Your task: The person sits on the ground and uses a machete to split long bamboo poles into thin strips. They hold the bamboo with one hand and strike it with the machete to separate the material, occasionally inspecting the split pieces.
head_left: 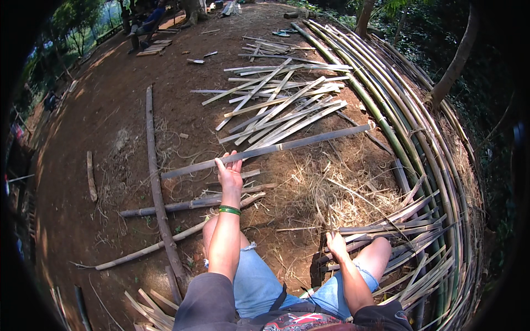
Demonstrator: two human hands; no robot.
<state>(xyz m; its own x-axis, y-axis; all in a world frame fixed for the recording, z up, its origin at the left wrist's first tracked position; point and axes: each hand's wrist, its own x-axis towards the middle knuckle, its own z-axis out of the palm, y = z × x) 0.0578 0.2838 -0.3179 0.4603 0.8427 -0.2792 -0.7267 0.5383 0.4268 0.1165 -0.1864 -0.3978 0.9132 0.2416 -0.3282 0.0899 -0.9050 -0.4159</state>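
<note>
Dark shirt [204, 303]: nearest the camera, along the lower edge, with light-blue denim shorts [256, 278] and two bare, bent knees just beyond.
Brown ground [99, 132]: bare earth across most of the view, patched with sun and shade.
Bamboo poles [386, 105]: long green and tan row down the right side, bowed by the fisheye lens.
Pile of split strips [276, 105]: upper middle, pale, loose and crisscrossed, near the poles.
Second heap of strips [419, 243]: lower right, fanned out beside the right knee.
Curly shavings [320, 193]: pale tangle on the earth, ahead of the right hand.
Brown log [153, 165]: left of the left forearm, pointing away from the body, crossing thinner poles.
Long grey-brown strip [276, 147]: crosswise ahead of the knees, left part at the left hand, right end near the pile.
Left hand [229, 174]: arm stretched forward, palm turned up, fingers loosely bent and partly open, long strip held between thumb and fingers.
Right hand [337, 245]: near the right knee, fingers curled closed around a narrow upright object [330, 218], too small to identify.
Green-and-yellow wristband [229, 210]: around the left wrist.
</note>
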